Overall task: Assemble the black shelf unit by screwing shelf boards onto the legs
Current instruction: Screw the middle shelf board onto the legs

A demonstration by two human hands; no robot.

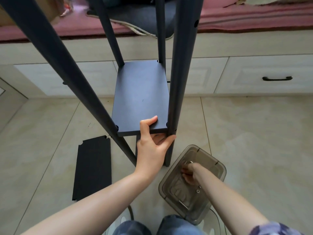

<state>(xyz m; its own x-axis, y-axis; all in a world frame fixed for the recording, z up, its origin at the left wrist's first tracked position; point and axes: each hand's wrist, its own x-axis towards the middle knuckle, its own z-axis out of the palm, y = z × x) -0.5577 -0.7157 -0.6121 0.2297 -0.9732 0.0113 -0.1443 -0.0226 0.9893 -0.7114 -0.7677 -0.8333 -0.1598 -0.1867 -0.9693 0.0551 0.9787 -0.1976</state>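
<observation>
Ahead of my hands, the shelf (141, 97) sits level between four black legs (178, 85), well above the floor

With my left hand (152, 146) I grip its near edge, thumb on top, fingers curled beneath, fingertips against the near right leg. To its right and lower, my right hand (190, 173) reaches into a smoky plastic bin (218, 167); whether it holds anything I cannot tell. Left of my left arm a spare board (92, 168) lies flat on the tiles
</observation>
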